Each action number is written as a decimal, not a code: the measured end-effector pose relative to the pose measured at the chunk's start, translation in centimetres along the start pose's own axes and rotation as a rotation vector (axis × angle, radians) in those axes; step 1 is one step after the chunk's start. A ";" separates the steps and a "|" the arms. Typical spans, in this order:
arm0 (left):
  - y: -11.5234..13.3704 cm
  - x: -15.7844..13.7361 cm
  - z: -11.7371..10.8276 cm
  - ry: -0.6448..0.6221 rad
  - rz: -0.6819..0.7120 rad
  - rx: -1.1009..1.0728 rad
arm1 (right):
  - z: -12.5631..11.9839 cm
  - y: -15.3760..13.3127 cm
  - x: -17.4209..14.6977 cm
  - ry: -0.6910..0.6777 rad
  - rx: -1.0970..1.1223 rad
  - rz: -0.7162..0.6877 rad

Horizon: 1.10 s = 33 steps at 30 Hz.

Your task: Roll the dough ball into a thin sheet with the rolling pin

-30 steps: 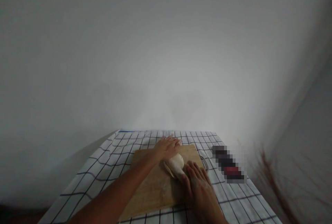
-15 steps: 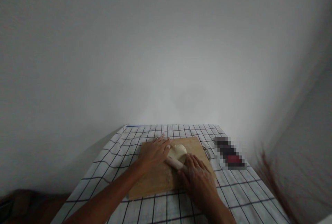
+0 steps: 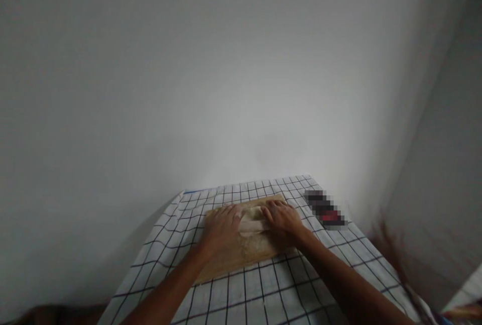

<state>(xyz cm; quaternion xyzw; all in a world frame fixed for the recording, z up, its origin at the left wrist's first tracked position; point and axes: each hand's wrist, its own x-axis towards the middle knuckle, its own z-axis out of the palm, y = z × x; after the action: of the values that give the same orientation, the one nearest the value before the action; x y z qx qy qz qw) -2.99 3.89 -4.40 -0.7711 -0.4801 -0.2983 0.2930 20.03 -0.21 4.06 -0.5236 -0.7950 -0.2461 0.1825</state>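
A pale wooden rolling pin (image 3: 251,228) lies crosswise on a wooden board (image 3: 259,249). Just beyond it, partly under it, is a flat piece of pale dough (image 3: 254,212). My left hand (image 3: 222,223) covers the pin's left end, fingers pointing forward over it. Over the right end rests my right hand (image 3: 282,218), its fingers bent forward beside the dough. Both pin ends are hidden beneath my palms. Light flour marks show on the board in front of the pin.
A white tablecloth with dark checked lines (image 3: 226,300) covers the table. A pixelated dark and red object (image 3: 324,209) lies at the right. A pale wall (image 3: 241,89) stands behind the table. Blurred brownish twigs (image 3: 391,254) rise past the right edge.
My right hand has moved forward along with the pin's right end, so the pin now lies nearly level across the board. The view has tilted slightly.
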 end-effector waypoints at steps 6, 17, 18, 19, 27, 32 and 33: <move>-0.5 1.8 0.4 -0.137 -0.075 -0.057 | 0.5 1.8 5.8 -0.043 0.029 -0.110; 2.0 0.2 -1.1 0.034 -0.159 0.012 | 2.0 3.4 3.9 -0.026 0.079 -0.178; 2.2 0.1 -1.3 0.058 -0.144 0.000 | 2.0 3.3 3.1 -0.009 0.075 -0.165; 2.2 -0.1 -1.3 0.080 -0.117 -0.013 | 2.0 3.1 2.2 0.008 0.072 -0.152; 1.8 -1.5 -0.4 0.193 0.014 -0.066 | 1.4 0.7 -3.1 0.110 0.064 -0.086; 2.2 -1.4 -0.8 0.201 -0.018 -0.085 | 0.8 0.9 -1.6 0.061 0.025 -0.097; 2.2 -1.1 -0.9 0.185 -0.045 -0.087 | 0.8 1.1 -0.7 0.035 0.015 -0.101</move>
<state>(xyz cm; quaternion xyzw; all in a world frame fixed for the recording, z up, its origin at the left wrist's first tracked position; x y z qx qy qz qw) -1.55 1.74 -5.00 -0.7415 -0.4548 -0.3952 0.2953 21.34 0.09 3.27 -0.4769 -0.8189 -0.2581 0.1878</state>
